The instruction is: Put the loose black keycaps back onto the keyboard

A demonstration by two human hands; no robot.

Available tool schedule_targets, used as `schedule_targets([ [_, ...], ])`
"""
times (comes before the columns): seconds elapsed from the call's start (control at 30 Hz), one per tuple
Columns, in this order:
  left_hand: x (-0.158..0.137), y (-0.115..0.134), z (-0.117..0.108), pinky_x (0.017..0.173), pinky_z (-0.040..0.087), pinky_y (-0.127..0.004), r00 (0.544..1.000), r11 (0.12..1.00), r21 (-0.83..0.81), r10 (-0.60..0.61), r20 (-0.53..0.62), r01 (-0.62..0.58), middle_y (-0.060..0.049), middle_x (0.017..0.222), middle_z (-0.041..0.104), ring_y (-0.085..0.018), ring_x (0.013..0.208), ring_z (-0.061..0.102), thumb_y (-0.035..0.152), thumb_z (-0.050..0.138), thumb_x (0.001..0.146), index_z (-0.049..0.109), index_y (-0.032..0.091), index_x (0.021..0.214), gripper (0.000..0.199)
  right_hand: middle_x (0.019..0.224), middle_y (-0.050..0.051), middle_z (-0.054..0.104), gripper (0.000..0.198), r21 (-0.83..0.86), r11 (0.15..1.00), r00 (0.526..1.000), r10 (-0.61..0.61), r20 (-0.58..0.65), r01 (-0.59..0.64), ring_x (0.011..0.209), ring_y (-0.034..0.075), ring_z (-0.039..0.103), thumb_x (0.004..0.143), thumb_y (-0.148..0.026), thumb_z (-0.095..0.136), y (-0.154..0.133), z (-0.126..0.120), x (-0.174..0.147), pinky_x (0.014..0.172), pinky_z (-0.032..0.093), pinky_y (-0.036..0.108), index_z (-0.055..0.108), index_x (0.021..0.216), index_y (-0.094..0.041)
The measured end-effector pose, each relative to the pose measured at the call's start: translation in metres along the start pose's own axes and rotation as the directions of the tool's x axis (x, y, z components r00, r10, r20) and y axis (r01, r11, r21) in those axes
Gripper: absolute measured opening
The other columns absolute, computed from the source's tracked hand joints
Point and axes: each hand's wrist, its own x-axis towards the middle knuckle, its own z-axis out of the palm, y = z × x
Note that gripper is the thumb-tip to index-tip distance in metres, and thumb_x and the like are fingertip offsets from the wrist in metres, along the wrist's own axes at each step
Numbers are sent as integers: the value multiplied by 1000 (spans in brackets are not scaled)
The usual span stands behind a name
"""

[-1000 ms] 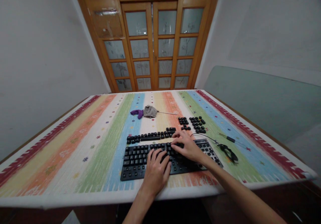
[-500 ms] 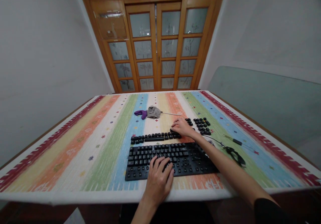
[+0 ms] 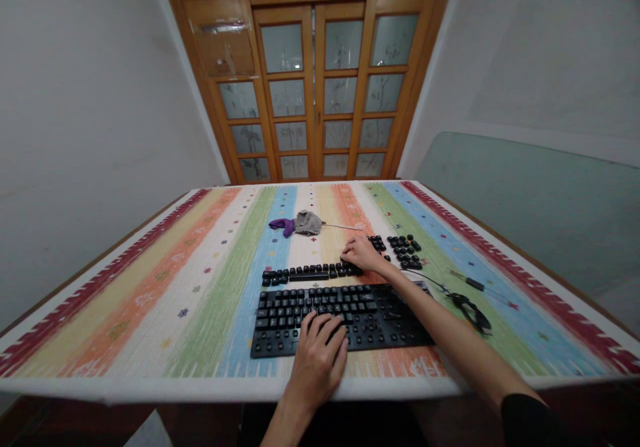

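A black keyboard [image 3: 280, 317] lies near the table's front edge, with keycaps on its upper left part and bare switch posts along its lower rows and right side. My left hand [image 3: 320, 350] rests on its lower middle, fingers spread over the keys. Behind the keyboard runs a row of loose black keycaps [image 3: 310, 275], including a long space bar. Over the right end of that row, my right hand [image 3: 363, 252] has its fingers bent together at a keycap; the fingertips partly hide it. More loose keycaps [image 3: 405, 250] sit in groups to the right of this hand.
A grey cloth [image 3: 307, 223] and a purple cloth [image 3: 283, 225] lie behind the keycaps, with a thin rod [image 3: 344, 226] beside them. On the right are a coiled black cable [image 3: 470, 312] and a dark-handled tool [image 3: 474, 283]. A striped cloth [image 3: 215, 313] covers the table.
Both hands stay nearly in place, the left on the keyboard and the right at the keycap row. The whole view has shifted slightly.
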Motion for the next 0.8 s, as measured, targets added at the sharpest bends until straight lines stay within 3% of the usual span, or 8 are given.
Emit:
schedule_targets([
  [0.3, 1, 0, -1, 101, 46, -54, 1000, 1000, 0, 11, -18, -11, -7, 110, 72, -24, 102, 64, 14, 52, 93, 67, 20, 107, 21, 99, 9, 66, 12, 77, 995, 996, -61, -64, 66, 102, 24, 56, 86, -24, 68, -15, -23, -14, 95, 41, 41, 78, 82, -19],
  [0.47, 2, 0, -1, 101, 47, -52, 1000, 1000, 5, 18, -24, -18, -7, 107, 72, -22, 97, 65, 13, 52, 93, 68, 21, 107, 23, 105, 8, 63, 14, 175, 959, 972, -206, -109, 223, 104, 24, 54, 91, -30, 66, -33, -45, -61, 98, 42, 45, 75, 86, -21],
  [0.57, 3, -1, 0, 101, 47, -52, 999, 1000, -11, 5, -32, -6, -6, 105, 73, -22, 95, 65, 13, 53, 93, 68, 21, 107, 23, 109, 8, 62, 15, 216, 942, 965, -240, -104, 258, 107, 25, 53, 93, -31, 62, -45, -52, -96, 100, 41, 48, 74, 89, -22],
  [0.8, 17, -2, 2, 96, 48, -50, 998, 998, -56, -28, -53, 25, -6, 106, 71, -23, 99, 62, 13, 57, 91, 68, 21, 105, 20, 111, 9, 61, 12, 268, 921, 958, -256, -129, 282, 109, 25, 54, 94, -28, 62, -60, -39, -147, 98, 46, 45, 73, 96, -22],
])
